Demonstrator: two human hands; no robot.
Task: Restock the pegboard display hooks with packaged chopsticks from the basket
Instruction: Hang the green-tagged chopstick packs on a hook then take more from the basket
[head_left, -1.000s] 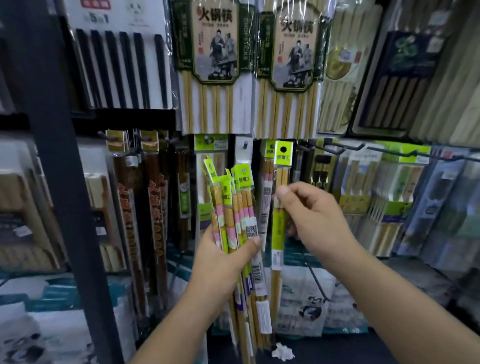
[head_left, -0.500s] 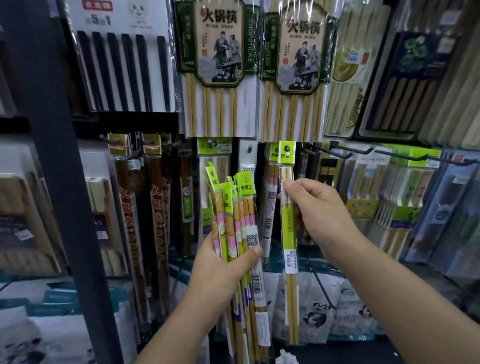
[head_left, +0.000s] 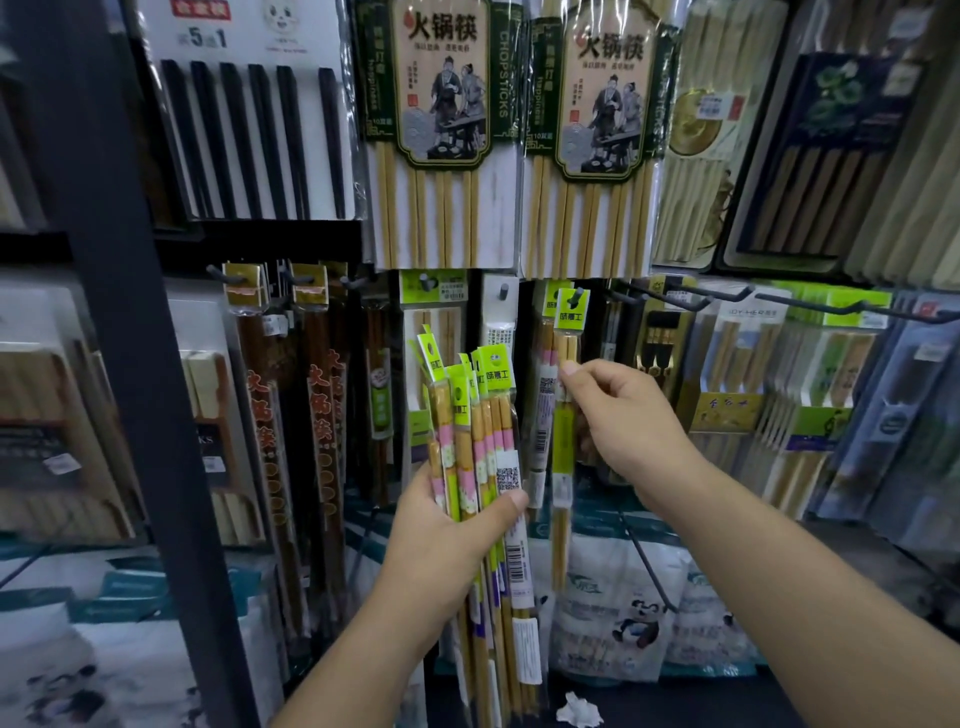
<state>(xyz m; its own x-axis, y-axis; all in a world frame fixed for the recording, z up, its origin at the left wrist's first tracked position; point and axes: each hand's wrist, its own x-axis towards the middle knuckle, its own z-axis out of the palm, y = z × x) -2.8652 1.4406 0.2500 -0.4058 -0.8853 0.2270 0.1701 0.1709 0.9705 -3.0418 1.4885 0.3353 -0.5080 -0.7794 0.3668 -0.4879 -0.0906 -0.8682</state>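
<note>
A fanned bundle of chopstick packs (head_left: 478, 441) is gripped upright by the left hand (head_left: 447, 525), thumb pressed across the front. A single green-labelled pack (head_left: 563, 415) is pinched by the right hand (head_left: 628, 421), its header card threaded on a pegboard hook (head_left: 575, 297).

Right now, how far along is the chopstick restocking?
Done: one green-header pack already sits on the hook, in front of another pack hung there. In hand: the right hand pinches that pack just below its header, not yet let go. Left: the left hand grips a bundle of packs that must go up too. The basket is out of view, so I can't tell what remains there.
</note>
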